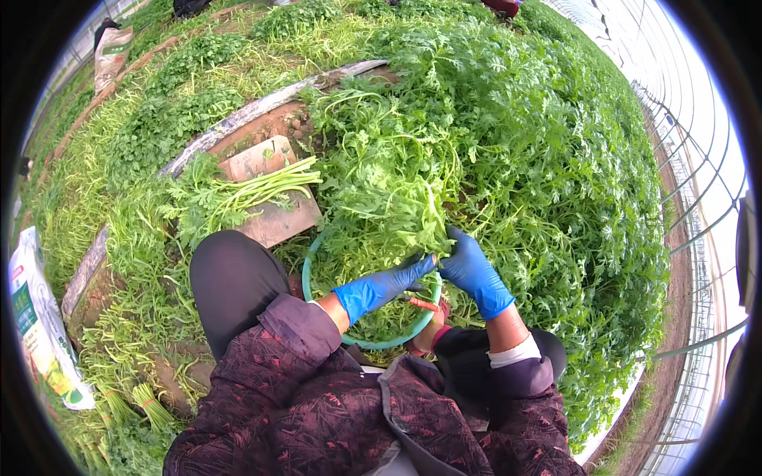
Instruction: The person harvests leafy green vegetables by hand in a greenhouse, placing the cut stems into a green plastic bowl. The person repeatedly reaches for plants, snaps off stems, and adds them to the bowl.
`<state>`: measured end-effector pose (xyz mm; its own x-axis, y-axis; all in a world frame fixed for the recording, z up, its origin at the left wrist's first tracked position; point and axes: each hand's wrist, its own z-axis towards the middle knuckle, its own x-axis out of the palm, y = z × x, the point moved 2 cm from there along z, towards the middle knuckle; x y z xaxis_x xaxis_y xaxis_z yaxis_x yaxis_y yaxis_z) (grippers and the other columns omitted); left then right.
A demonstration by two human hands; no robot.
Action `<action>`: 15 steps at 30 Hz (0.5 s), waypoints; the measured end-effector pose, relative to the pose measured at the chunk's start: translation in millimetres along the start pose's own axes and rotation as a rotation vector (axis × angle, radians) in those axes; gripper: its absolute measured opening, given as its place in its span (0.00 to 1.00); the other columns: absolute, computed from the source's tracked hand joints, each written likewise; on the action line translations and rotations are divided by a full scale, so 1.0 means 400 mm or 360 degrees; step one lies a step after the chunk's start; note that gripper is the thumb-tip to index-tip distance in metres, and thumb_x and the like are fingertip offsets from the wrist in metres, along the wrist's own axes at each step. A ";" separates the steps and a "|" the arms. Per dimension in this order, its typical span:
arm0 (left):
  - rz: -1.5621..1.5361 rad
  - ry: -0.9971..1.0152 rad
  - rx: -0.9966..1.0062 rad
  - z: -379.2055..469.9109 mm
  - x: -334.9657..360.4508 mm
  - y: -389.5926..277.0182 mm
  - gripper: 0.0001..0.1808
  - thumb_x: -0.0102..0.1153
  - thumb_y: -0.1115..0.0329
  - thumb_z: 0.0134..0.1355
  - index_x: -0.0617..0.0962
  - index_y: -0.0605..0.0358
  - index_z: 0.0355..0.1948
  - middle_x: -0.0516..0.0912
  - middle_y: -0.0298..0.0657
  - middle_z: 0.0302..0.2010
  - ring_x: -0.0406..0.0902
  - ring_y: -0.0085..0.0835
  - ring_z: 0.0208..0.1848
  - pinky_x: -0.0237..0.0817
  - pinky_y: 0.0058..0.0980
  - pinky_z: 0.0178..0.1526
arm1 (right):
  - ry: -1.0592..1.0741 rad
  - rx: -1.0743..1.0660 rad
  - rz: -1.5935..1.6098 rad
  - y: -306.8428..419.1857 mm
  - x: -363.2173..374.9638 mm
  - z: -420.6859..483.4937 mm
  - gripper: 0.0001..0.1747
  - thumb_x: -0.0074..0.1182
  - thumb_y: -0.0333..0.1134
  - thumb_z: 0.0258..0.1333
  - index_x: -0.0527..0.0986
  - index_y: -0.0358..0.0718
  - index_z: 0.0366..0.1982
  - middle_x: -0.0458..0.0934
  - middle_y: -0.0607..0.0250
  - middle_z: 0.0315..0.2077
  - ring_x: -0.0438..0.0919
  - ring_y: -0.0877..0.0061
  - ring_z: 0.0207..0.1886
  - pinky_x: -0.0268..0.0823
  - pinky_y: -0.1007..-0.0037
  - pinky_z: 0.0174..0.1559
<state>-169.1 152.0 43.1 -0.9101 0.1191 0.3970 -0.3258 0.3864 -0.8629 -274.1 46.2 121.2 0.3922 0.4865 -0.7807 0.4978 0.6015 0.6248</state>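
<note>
My left hand [390, 282], in a blue glove, and my right hand [473, 268], gloved alike, meet above a green round basin [393, 343] between my knees. Both are closed on leafy green stalks [430, 205], whose leaves spread away from me over the basin. Loose greens lie inside the basin. A red-orange handle [422, 304] sticks out just below my left hand; the rest of that tool is hidden. To the left, a bundle of pale green stems [268, 187] lies on a flat board [286, 221], its leafy ends pointing left.
Dense leafy plants [559, 160] grow on the right beside the greenhouse's metal frame [708, 226]. At left stand a printed bag [44, 327] and tied bundles [152, 407]. A long pale strip [238, 122] edges the bed. A sack [112, 56] and parts of other people are far off.
</note>
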 end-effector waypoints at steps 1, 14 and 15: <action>-0.0202 0.0132 -0.0189 0.000 0.015 0.032 0.53 0.53 0.27 0.51 0.58 0.52 0.68 0.67 0.46 0.62 0.69 0.31 0.58 0.63 0.31 0.56 | 0.0156 0.0193 -0.0045 0.009 -0.035 0.023 0.30 0.66 0.33 0.43 0.70 0.28 0.48 0.77 0.60 0.29 0.75 0.79 0.28 0.68 0.74 0.29; 0.0460 0.0754 0.0077 -0.049 0.063 0.079 0.42 0.56 0.40 0.58 0.64 0.56 0.66 0.69 0.44 0.63 0.63 0.33 0.66 0.49 0.26 0.67 | 0.0699 0.0644 0.0113 0.081 -0.259 0.116 0.31 0.66 0.47 0.41 0.74 0.30 0.41 0.80 0.57 0.29 0.77 0.76 0.34 0.68 0.73 0.37; 0.0414 0.0768 0.0058 -0.059 0.070 0.070 0.42 0.56 0.41 0.59 0.63 0.56 0.66 0.68 0.44 0.63 0.62 0.33 0.66 0.49 0.27 0.67 | 0.0634 0.0685 -0.0028 0.071 -0.272 0.116 0.31 0.66 0.47 0.41 0.74 0.30 0.42 0.80 0.57 0.29 0.77 0.76 0.34 0.67 0.73 0.37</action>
<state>-197.7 187.7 37.3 -0.7438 0.6157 0.2602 -0.1224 0.2573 -0.9586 -266.7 -19.1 223.7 0.1014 0.7296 -0.6763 0.8036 0.3406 0.4880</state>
